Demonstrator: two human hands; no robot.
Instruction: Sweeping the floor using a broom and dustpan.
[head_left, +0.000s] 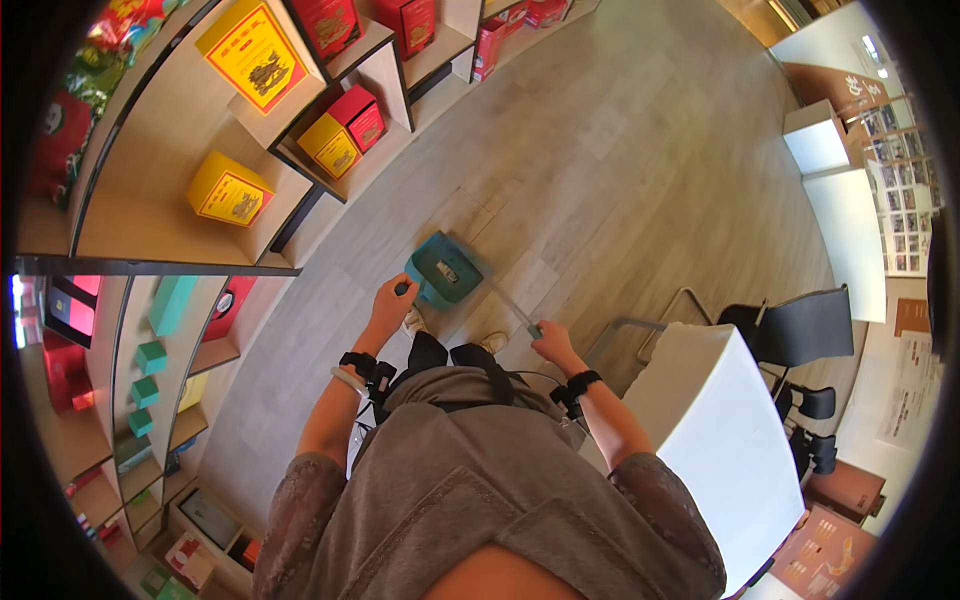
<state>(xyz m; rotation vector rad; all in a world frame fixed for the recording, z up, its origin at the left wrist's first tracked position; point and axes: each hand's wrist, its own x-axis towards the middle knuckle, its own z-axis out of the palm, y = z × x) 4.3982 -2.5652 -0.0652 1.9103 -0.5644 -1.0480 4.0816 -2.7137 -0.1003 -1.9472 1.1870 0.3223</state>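
Note:
My left hand (394, 297) is closed around the dark end of a handle, just left of a teal plastic dustpan (433, 301). The dustpan is over the wooden floor in front of my shoes, with a small pale item (448, 271) in its dark interior. In my right hand (553, 343) is a thin grey stick (513, 306) with a greenish end. It slants up and left towards the dustpan's right side, where it blurs; its far end cannot be made out.
Shelves (172, 259) with yellow boxes (231, 189) and red boxes run along the left. At the right stand a white-covered table (720, 420) and a black chair (806, 328). A white counter (847, 232) is farther back on the right.

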